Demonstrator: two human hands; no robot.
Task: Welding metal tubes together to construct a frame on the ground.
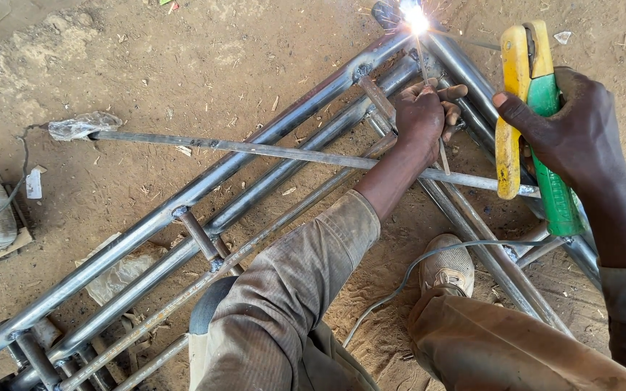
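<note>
Gripping a yellow-and-green electrode holder [534,123], right hand [574,134] fingers wrapped shut; left hand [423,112] fingers pinch the thin welding rod [423,66] (bare-skinned) near the bright arc [416,19] on grey steel tubes [255,145]: sparks could burn.

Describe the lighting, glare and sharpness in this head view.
Head view: flat, shadowless daylight across the sandy ground; the welding arc blows out white at the top edge, with sparks around it; left hand, right hand and steel tube frame are sharp.

Open-air welding workshop, sandy dirt floor [182,43], steel tube frame [182,199], sparks [416,18]
</note>
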